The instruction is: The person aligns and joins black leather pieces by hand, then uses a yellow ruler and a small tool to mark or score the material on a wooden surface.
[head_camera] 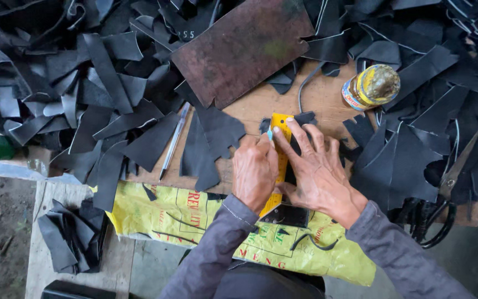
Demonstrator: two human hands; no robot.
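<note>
The right hand [319,169] lay flat with fingers spread, pressing a yellow ruler [279,145] onto a small black piece [304,119] in the middle of the desk [316,94]. The left hand [254,169] was curled, pinching a small light-coloured thing at the ruler's edge. The piece looked thin, light and bendy, so holding it flat seemed best. Black scraps [106,83], a jar [372,86], a pen [173,138] and a yellow sack [189,216] crowded the wooden desk.

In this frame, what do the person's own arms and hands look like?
Both arms wear long grey-purple sleeves of soft fabric, creased along the forearms and ending at the wrists. The left hand and right hand are bare: no gloves, rings or watch visible. The left cuff shows a pale stitched edge.
</note>
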